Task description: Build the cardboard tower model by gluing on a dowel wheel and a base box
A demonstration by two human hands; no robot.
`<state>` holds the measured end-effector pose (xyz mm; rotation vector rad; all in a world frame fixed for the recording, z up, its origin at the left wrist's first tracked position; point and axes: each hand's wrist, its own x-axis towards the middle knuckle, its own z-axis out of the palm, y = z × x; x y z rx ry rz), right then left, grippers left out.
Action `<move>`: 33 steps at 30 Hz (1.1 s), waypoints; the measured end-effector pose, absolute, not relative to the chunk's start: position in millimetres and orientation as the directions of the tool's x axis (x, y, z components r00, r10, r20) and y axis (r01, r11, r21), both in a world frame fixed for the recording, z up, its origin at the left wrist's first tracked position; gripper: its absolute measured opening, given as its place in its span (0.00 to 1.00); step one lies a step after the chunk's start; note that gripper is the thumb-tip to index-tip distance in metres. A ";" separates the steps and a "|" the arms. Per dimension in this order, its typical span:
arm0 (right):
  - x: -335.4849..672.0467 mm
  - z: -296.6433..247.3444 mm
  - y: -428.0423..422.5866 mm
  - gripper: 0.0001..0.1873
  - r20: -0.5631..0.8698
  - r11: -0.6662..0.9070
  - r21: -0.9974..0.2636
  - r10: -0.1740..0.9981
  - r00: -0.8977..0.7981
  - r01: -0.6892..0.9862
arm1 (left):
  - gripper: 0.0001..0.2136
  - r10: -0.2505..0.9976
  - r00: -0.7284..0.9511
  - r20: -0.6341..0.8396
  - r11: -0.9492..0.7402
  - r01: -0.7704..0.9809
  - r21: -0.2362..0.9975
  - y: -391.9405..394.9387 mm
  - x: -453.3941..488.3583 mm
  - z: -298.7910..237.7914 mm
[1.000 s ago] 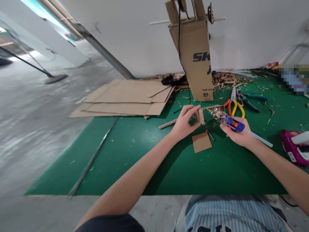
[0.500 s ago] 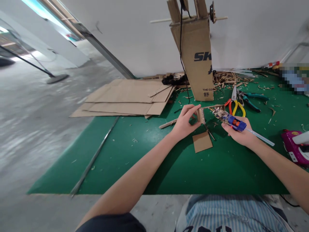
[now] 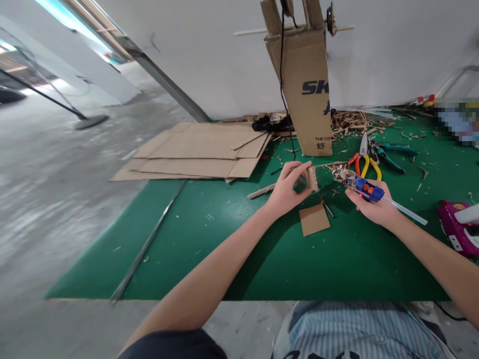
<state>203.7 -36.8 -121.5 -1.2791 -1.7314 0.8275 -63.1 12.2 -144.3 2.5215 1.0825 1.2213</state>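
Note:
Between the thumb and fingers of my left hand (image 3: 287, 188) is a small cardboard piece (image 3: 312, 178) with printing on it, held on edge above the table. My right hand (image 3: 374, 204) is wrapped round a blue hot glue gun (image 3: 364, 188), whose front end is covered in stringy residue. A clear glue stick (image 3: 407, 211) sticks out of its back. The gun's tip points left at the cardboard; whether they touch I cannot tell. Just below my left hand a square of cardboard (image 3: 315, 220) lies flat, with a thin stick (image 3: 328, 207) beside it.
A tall cardboard tower (image 3: 307, 94) stands at the back. Scissors (image 3: 363, 158) and teal-handled pliers (image 3: 396, 154) lie right of it. Stacked cardboard sheets (image 3: 187, 152) are at the left, a metal strip (image 3: 149, 242) in front. A magenta device (image 3: 458, 224) sits at the right edge.
The glue gun and my right hand have shifted very slightly right. My left hand keeps its hold on the cardboard piece. The whole view has moved a little.

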 end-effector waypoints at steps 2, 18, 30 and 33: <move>203.7 -122.3 -36.5 0.22 0.225 0.269 -0.863 0.963 -0.151 0.427 | 0.33 0.656 0.412 0.632 -0.733 0.546 0.406 12.5 -63.4 -144.7; 204.0 -123.0 -35.5 0.22 0.210 0.241 -0.886 0.970 -0.121 0.397 | 0.32 0.674 0.396 0.624 -0.720 0.543 0.433 11.6 -64.2 -143.8; 204.2 -124.9 -35.2 0.22 0.216 0.243 -0.885 0.970 -0.112 0.396 | 0.32 0.680 0.387 0.622 -0.714 0.541 0.444 11.0 -63.6 -142.1; 205.1 -124.9 -35.0 0.22 0.205 0.232 -0.885 0.973 -0.108 0.403 | 0.32 0.672 0.386 0.632 -0.722 0.533 0.441 11.3 -64.0 -142.0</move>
